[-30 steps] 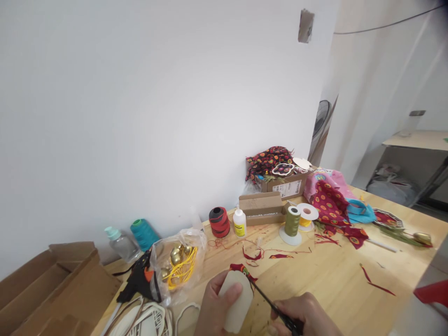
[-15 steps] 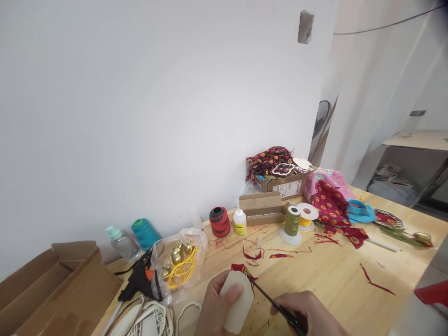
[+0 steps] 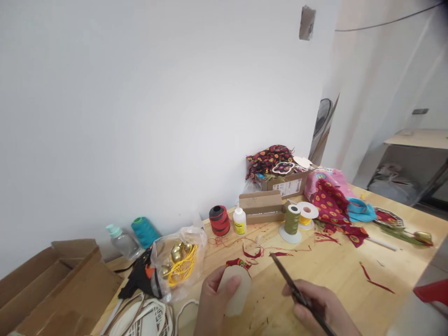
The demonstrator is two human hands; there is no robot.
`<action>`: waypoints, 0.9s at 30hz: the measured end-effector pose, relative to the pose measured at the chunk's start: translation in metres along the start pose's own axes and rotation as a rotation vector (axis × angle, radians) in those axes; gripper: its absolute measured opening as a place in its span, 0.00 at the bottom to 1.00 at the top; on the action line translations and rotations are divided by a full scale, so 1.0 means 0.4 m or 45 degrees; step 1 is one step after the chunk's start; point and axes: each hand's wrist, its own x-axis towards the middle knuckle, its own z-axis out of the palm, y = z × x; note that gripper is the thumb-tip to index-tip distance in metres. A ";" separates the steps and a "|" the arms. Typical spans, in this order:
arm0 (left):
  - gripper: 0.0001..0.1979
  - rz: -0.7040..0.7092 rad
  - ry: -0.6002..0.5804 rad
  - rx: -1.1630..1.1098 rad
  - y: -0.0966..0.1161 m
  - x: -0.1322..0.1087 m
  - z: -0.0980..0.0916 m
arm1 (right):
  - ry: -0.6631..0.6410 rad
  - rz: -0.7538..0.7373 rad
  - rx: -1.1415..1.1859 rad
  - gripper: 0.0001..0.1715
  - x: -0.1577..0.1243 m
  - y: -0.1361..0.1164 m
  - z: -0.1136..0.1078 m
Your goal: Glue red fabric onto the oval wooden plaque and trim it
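Observation:
My left hand grips a pale flat piece with a rounded top, the thumb pressed on its face. Red patterned fabric shows along the piece's top edge; the piece hides the rest of it. My right hand is wrapped around dark scissors, their tip pointing up and left over the table. The scissors stand apart from the pale piece. Just beyond the hands lie narrow red fabric scraps and loose red thread.
Behind stand a red-and-black thread spool, a glue bottle and an olive spool. A plastic bag of gold bells and yellow cord lies left, beside an open carton. Patterned cloth is heaped right.
My right hand has moved right, taking the scissors away from the fabric edge. The pale piece in my left hand has shifted slightly left.

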 end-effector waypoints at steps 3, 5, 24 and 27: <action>0.13 0.047 0.005 0.073 0.005 -0.005 0.008 | 0.177 -0.027 0.088 0.23 0.013 -0.021 0.013; 0.12 0.157 0.043 0.181 0.005 -0.010 0.015 | 0.193 -0.051 0.148 0.20 0.027 -0.026 0.033; 0.22 -0.522 -0.281 -0.474 -0.033 -0.005 0.049 | 0.148 0.070 0.966 0.23 0.098 -0.003 0.129; 0.12 -0.573 -0.251 -0.452 -0.084 0.009 0.044 | 0.079 0.096 0.922 0.22 0.099 -0.012 0.111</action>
